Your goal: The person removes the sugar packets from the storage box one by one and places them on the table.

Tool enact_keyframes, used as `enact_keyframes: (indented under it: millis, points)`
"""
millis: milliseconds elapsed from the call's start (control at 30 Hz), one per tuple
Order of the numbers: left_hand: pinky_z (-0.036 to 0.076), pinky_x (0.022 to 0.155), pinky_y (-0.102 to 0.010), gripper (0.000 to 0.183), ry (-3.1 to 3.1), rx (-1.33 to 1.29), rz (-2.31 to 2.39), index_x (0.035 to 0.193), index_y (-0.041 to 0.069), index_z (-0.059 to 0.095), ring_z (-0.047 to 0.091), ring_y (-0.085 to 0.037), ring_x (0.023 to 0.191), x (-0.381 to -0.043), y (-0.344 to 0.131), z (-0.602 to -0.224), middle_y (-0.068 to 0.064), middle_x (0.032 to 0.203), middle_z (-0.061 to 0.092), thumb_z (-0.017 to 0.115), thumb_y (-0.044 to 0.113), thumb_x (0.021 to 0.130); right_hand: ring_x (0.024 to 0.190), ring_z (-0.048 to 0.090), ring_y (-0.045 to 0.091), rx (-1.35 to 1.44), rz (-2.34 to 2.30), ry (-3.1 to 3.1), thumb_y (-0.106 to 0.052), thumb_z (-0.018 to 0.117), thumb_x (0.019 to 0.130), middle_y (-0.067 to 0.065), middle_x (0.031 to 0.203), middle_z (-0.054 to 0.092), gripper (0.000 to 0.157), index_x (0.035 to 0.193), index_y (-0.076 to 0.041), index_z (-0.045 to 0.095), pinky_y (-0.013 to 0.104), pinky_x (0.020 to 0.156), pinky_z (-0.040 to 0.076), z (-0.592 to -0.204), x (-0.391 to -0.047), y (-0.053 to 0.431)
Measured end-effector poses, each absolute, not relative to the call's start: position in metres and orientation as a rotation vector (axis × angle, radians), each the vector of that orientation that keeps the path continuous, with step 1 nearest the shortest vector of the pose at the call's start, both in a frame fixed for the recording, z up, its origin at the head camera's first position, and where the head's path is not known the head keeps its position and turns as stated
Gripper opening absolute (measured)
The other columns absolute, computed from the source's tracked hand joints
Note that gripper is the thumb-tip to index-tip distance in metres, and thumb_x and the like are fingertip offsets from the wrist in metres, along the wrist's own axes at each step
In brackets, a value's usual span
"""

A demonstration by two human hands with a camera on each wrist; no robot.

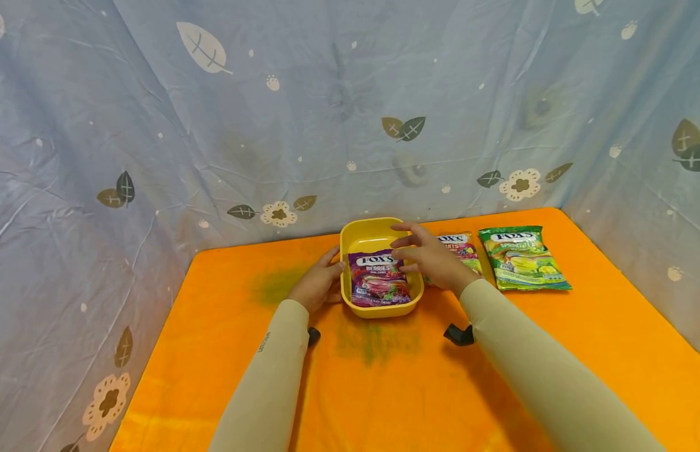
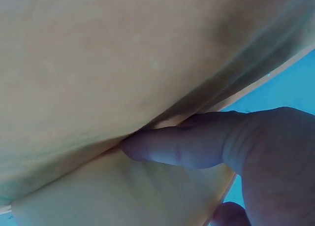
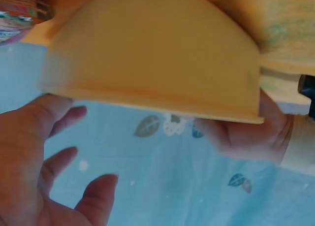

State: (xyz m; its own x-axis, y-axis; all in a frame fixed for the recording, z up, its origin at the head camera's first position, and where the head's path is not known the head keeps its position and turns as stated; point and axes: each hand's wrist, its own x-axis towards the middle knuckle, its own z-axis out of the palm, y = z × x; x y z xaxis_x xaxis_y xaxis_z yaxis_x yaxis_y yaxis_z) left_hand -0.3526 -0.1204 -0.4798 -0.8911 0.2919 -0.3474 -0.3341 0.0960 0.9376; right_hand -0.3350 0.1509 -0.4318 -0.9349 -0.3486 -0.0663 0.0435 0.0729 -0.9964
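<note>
A yellow plastic tub (image 1: 383, 312) stands toward the back of the table, and in it lies a purple Fox's Berries candy bag (image 1: 379, 289). My left hand (image 1: 320, 282) holds the tub's left side, thumb at the rim. In the left wrist view the thumb of that hand (image 2: 275, 157) lies against the tub's wall. Over the tub's right rim hovers my right hand (image 1: 433, 256), its fingers spread and loosely bent above the bag. The right wrist view has this hand (image 3: 34, 157) beside the tub's rim with nothing between thumb and fingers.
Right of the tub is a Fox's Fruits candy bag (image 1: 467, 248), partly behind my right hand. Farther right lies a green Fox's Spring Tea bag (image 1: 525, 258). An orange cloth (image 1: 372, 402) covers the table, and a patterned blue curtain (image 1: 338, 157) hangs around it.
</note>
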Motion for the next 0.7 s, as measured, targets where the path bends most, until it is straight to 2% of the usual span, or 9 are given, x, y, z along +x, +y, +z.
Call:
enact_keyframes:
  millis: [133, 267, 500, 700]
  points:
    - [0.055, 0.075, -0.044, 0.057, 1.956, -0.058, 1.825, 0.148, 0.045, 0.028, 0.064, -0.026, 0.101, -0.352, -0.120, -0.478, -0.003, 0.134, 0.052, 0.053, 0.036, 0.098, 0.113, 0.053, 0.036, -0.261, -1.737, 2.260, -0.027, 0.067, 0.091, 0.018, 0.134, 0.044, 0.058, 0.142, -0.028, 0.039, 0.051, 0.095, 0.043, -0.431, -0.332, 0.141]
    - [0.055, 0.075, -0.044, 0.057, 1.971, -0.064, 1.812, 0.147, 0.046, 0.028, 0.064, -0.026, 0.101, -0.352, -0.121, -0.478, -0.003, 0.131, 0.054, 0.054, 0.037, 0.097, 0.112, 0.051, 0.030, -0.249, -1.497, 2.473, -0.035, 0.068, 0.089, 0.015, 0.134, 0.045, 0.061, 0.142, -0.027, 0.039, 0.051, 0.095, 0.043, -0.431, -0.331, 0.129]
    - [0.055, 0.075, -0.044, 0.056, 1.957, -0.054, 1.826, 0.147, 0.047, 0.029, 0.063, -0.026, 0.102, -0.353, -0.123, -0.482, -0.003, 0.132, 0.053, 0.054, 0.039, 0.097, 0.111, 0.051, 0.030, -0.185, -1.332, 2.621, -0.031, 0.070, 0.087, 0.015, 0.134, 0.045, 0.066, 0.143, -0.018, 0.037, 0.051, 0.095, 0.043, -0.439, -0.329, 0.111]
    - [0.055, 0.076, -0.044, 0.056, 1.948, -0.039, 1.842, 0.148, 0.044, 0.028, 0.062, -0.025, 0.104, -0.351, -0.122, -0.480, -0.003, 0.136, 0.050, 0.052, 0.038, 0.099, 0.106, 0.048, 0.033, -0.073, -1.180, 2.731, -0.037, 0.071, 0.084, 0.018, 0.128, 0.035, 0.070, 0.142, -0.015, 0.039, 0.052, 0.091, 0.046, -0.445, -0.328, 0.099]
